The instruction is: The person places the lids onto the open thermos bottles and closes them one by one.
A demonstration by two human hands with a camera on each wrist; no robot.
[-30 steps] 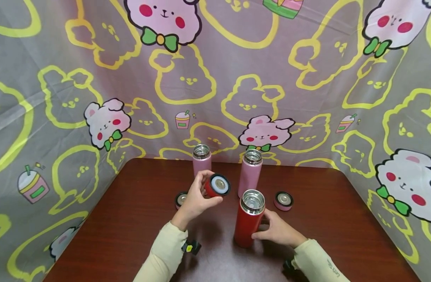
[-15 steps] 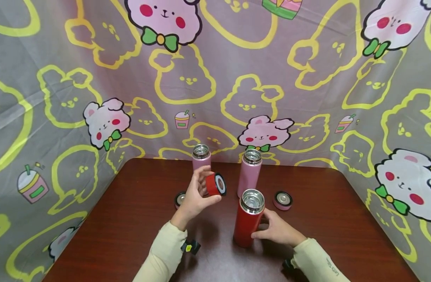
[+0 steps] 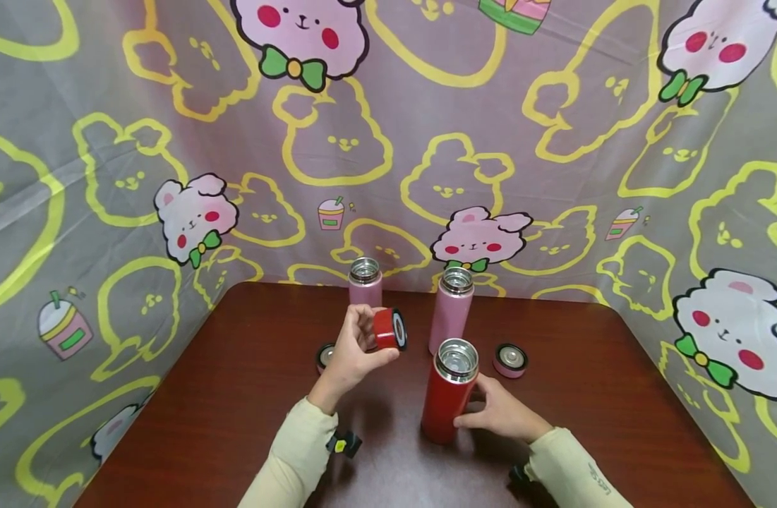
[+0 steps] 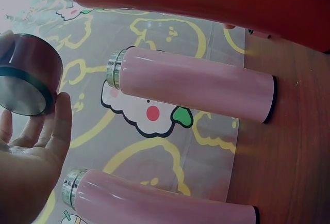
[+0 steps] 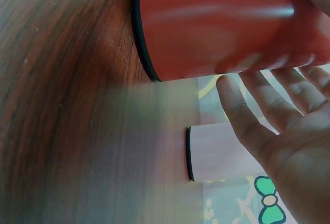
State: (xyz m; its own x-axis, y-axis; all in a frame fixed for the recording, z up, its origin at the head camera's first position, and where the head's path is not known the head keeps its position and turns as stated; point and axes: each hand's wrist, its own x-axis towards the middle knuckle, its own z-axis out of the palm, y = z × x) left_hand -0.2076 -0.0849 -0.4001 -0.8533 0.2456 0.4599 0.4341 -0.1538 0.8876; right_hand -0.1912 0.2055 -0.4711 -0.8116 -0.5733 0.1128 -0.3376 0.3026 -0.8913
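Note:
Up off the table, my left hand [image 3: 348, 356] pinches a red lid [image 3: 384, 329] between thumb and fingers. The lid is tilted on its side, its black rim and pale underside turned to the right in the head view. A red thermos bottle [image 3: 444, 409] stands upright and uncapped, its steel mouth showing. My right hand [image 3: 505, 413] grips its lower part from the right, thumb on the near side. In the right wrist view the fingertips [image 5: 225, 83] lie along the bottle's wall. The left wrist view has the lid [image 4: 33, 64] at its left edge.
Behind stand two uncapped pink bottles, one at left [image 3: 365, 291] and one at right [image 3: 450, 314]. A pink lid [image 3: 510, 360] lies underside up on the brown table [image 3: 236, 402] at right. Another lid [image 3: 325, 355] is partly hidden behind my left hand. A patterned curtain [image 3: 363, 120] surrounds the table.
My left hand has turned the red lid so that its underside, which faced the head camera, now points to the right. The right hand and the red bottle have stayed in place.

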